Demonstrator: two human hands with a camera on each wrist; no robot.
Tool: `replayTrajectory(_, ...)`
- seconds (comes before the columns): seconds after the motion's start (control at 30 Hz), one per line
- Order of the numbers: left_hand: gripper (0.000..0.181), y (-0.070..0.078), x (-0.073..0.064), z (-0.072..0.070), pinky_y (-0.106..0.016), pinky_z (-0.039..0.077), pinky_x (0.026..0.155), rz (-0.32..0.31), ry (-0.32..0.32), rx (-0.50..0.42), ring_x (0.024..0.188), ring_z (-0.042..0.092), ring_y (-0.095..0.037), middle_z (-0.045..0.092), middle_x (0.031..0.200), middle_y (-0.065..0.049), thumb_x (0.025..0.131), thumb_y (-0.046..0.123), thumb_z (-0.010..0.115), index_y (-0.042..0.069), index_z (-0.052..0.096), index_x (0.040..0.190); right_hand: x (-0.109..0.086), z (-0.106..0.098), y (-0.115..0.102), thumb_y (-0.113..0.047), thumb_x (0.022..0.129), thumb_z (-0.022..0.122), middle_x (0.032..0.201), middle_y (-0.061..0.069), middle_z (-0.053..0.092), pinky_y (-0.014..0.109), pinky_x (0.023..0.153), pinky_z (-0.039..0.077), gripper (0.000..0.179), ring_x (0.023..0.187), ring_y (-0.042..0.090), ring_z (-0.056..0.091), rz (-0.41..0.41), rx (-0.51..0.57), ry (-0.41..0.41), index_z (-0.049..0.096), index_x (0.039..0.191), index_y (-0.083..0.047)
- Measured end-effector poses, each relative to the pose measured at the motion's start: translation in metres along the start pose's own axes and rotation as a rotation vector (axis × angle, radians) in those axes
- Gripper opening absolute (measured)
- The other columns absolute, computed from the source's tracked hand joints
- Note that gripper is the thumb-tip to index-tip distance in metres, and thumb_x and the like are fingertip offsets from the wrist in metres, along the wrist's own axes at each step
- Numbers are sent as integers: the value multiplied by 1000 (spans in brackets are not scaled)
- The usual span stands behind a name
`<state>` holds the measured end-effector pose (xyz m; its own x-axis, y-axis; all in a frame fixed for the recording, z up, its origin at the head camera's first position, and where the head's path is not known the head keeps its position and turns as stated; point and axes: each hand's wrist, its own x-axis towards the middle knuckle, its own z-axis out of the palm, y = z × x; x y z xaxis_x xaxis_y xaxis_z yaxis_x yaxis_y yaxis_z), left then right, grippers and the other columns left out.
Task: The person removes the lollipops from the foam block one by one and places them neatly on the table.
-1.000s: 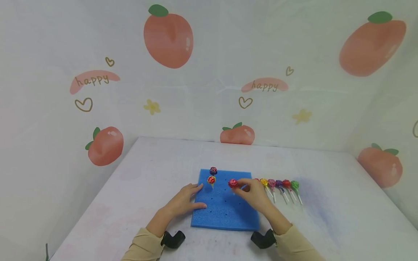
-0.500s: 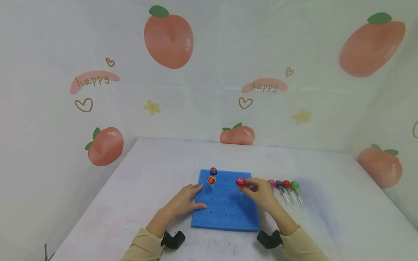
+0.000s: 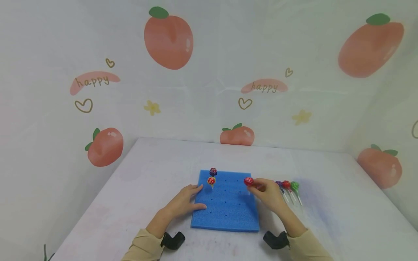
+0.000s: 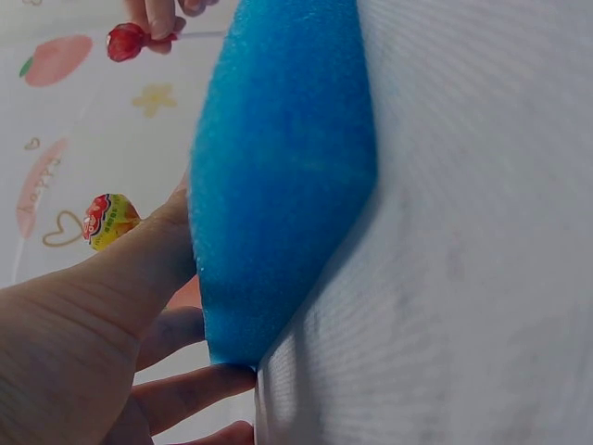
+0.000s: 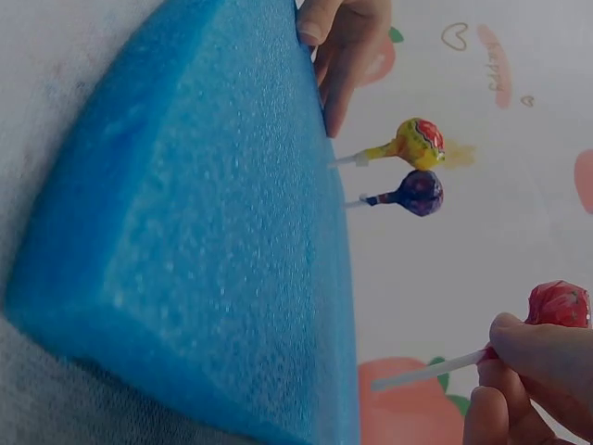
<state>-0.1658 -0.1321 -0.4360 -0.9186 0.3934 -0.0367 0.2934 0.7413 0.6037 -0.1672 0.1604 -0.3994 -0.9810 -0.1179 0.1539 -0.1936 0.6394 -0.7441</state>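
Fingers (image 5: 486, 417) of the right hand (image 3: 268, 193) are curled in a narrow pinch with the thumb, holding the red lollipop (image 3: 248, 181) right at its neck, wrapped candy above, bare stick (image 5: 422, 374) below. Red lollipop is held up over the right-hand part of the blue foam (image 3: 225, 223), near the far right corner; stick end looks free, just short of the surface. Should handle light: hard ball, thin stiff stick, crinkly wrapper likely a bit slippery. Neck looks like the best hold, since the ball alone could roll in the pinch; the stick probably bends or slips if pushed off-line.

Left hand (image 3: 183, 201) has thumb and fingers spread wide against the foam's left edge, touching it, not wrapped round it. Foam looks soft, squashy and light, may slide, so hold by the edge, light pressure.

Small dark holes (image 3: 225, 202) dot the foam. Purple lollipop (image 3: 213, 171) and yellow lollipop (image 3: 211, 180) stand in it near the far left corner. Right of the right hand, loose lollipops (image 3: 295, 186) lie side by side on the counter (image 3: 147, 174): purple, red, green.
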Motion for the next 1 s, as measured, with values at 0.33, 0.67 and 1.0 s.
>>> replayTrajectory(0.33, 75, 0, 0, 0, -57, 30, 109, -5, -3, -2, 136, 32, -44, 41, 144, -23, 81, 41, 69, 3, 41, 140, -2, -9, 6, -10, 85, 67, 93, 13, 70, 18, 64, 53, 17, 79, 17, 63, 33, -32, 26, 70, 100, -3)
replayTrajectory(0.67, 74, 2, -1, -1, -57, 30, 109, -10, -4, -7, 136, 31, -44, 41, 143, -23, 81, 40, 69, 3, 42, 140, -3, -16, 13, -12, 85, 67, 98, 14, 71, 20, 64, 54, 18, 80, 18, 62, 68, -67, 34, 70, 100, -3)
replayTrajectory(1.0, 75, 3, -2, -1, -57, 30, 109, -14, -3, -6, 136, 31, -43, 41, 144, -22, 81, 40, 69, 3, 41, 140, -4, -25, 20, -12, 84, 68, 96, 16, 71, 18, 57, 49, 18, 76, 19, 63, 62, -94, 66, 71, 98, -2)
